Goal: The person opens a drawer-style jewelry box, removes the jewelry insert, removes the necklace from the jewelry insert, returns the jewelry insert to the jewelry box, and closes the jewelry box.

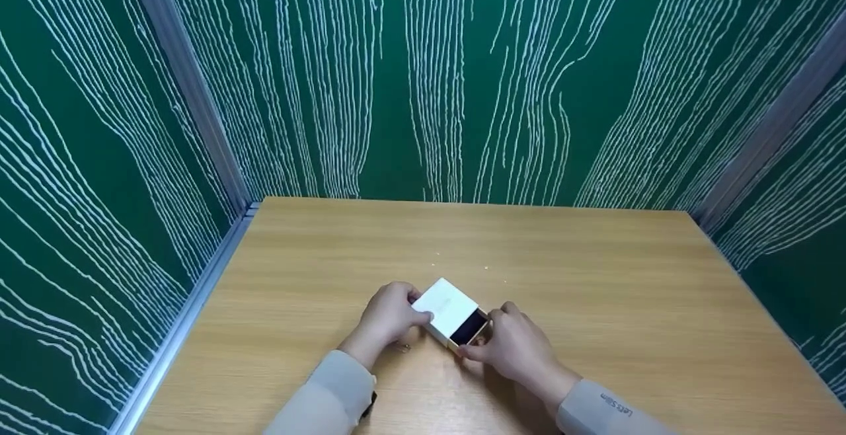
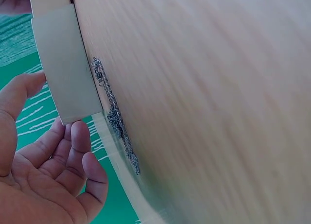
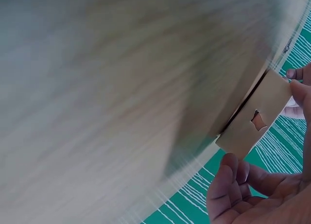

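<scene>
A small white box sleeve (image 1: 444, 306) sits tilted over the table, with its drawer (image 1: 468, 328) partly out and a dark lining showing. My left hand (image 1: 388, 315) grips the sleeve between thumb and fingers; the left wrist view has the sleeve's plain side (image 2: 65, 63) between them. On the right, my right hand (image 1: 521, 344) pinches the drawer by its two sides. The drawer's end face (image 3: 240, 131) has a ragged-edged hole in the right wrist view. A silver chain (image 2: 115, 119) lies bunched on the table beside the sleeve, below my left hand.
The wooden table (image 1: 317, 256) has a few tiny pale specks beyond the box. Green walls (image 1: 390, 111) with wavy white lines enclose it at the back and sides. Metal frame posts (image 1: 188, 84) stand at the corners.
</scene>
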A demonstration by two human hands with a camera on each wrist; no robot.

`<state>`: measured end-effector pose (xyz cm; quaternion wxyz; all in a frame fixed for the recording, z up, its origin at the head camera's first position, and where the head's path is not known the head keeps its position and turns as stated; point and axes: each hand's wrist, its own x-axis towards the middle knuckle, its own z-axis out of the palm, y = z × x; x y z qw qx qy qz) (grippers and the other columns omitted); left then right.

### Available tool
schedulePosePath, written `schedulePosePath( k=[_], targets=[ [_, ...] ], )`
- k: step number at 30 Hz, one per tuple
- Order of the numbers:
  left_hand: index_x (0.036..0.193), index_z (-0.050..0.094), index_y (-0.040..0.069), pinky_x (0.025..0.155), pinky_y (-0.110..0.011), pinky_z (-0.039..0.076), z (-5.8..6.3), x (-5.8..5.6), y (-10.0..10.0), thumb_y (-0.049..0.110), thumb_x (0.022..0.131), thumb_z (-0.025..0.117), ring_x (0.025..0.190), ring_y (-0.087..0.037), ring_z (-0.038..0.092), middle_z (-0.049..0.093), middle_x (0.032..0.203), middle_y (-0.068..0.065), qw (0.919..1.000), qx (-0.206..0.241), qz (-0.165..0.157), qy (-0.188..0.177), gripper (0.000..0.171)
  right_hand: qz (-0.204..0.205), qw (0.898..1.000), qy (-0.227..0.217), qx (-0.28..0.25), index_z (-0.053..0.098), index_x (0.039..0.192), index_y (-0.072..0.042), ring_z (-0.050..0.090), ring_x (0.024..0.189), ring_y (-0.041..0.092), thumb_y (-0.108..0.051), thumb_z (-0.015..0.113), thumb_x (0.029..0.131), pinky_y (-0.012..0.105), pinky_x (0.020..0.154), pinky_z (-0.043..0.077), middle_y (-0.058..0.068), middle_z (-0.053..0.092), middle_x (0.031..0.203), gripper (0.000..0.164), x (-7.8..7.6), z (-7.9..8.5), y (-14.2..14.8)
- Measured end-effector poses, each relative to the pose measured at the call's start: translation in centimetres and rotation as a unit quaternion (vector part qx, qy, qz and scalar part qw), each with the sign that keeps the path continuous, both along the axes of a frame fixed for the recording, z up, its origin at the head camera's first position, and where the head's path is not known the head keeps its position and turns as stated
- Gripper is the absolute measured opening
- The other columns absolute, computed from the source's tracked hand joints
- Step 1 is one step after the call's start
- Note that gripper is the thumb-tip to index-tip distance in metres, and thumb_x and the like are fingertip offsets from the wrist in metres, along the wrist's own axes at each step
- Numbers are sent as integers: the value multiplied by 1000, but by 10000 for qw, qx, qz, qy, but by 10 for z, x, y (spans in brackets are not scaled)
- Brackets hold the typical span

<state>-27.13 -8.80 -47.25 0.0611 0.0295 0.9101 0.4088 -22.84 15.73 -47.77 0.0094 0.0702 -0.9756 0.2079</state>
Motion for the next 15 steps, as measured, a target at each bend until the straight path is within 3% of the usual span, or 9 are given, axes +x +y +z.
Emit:
schedulePosePath(
  k=[6,15],
  targets=[
    [113,81,6,102,-48,62,4,-2,0,25,91,96,102,-23,71,80,111,-6,10000,43,61,14,33,-12,9999,-100,-17,74,103,-4,61,85,21,-66,101,72,48,85,64,10,66,110,74,-8,3,-6],
    [114,80,6,102,-48,63,0,-1,1,25,92,96,103,-23,72,80,113,-6,9999,69,82,-74,34,-21,9998,-207,24,75,103,-4,63,86,22,-67,100,74,48,82,63,12,66,113,74,-10,0,-11]
  ],
)
